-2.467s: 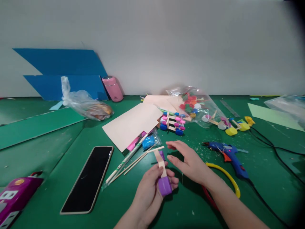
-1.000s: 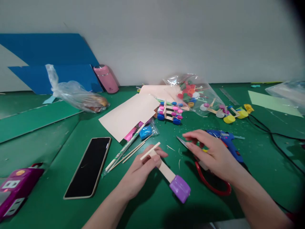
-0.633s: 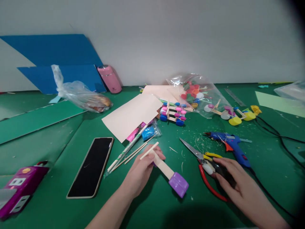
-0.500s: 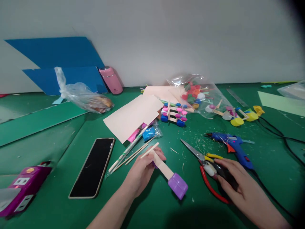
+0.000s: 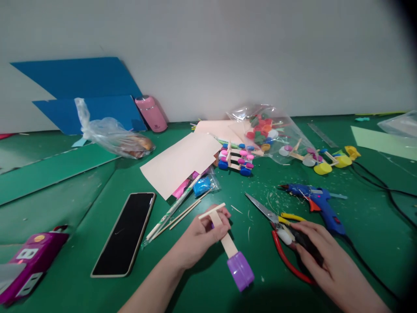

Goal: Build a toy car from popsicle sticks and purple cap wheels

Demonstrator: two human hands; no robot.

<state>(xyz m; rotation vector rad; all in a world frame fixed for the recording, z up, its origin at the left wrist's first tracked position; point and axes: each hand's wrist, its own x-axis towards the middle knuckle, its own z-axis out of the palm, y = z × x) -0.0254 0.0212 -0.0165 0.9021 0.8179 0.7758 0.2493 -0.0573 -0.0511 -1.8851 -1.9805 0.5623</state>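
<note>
My left hand point(image 5: 208, 234) pinches a flat wooden craft stick point(image 5: 230, 247) between thumb and fingers. A purple plastic cap point(image 5: 240, 270) sits on the stick's near end, and a short thin wooden rod point(image 5: 211, 211) lies crosswise at the far end. More purple shows behind my fingers. My right hand point(image 5: 325, 252) is closed around a black handle point(image 5: 308, 243); its full shape is hidden. Around that lie silver scissor blades point(image 5: 260, 206), a red handle point(image 5: 289, 258), a yellow handle point(image 5: 291, 216) and a small white rounded piece point(image 5: 286, 237), close together on the table.
A blue glue gun point(image 5: 314, 195) with a black cord lies right of the blades. Several cap-wheeled stick cars point(image 5: 236, 161) stand behind, near a bag of caps point(image 5: 263, 128). Left are thin wooden sticks point(image 5: 185, 213), a phone point(image 5: 125, 234) and a magenta power strip point(image 5: 35, 261).
My left hand has shifted slightly right and turned, with the thumb now across the craft stick. The purple cap has dropped lower and a little left. My right hand keeps its grip.
</note>
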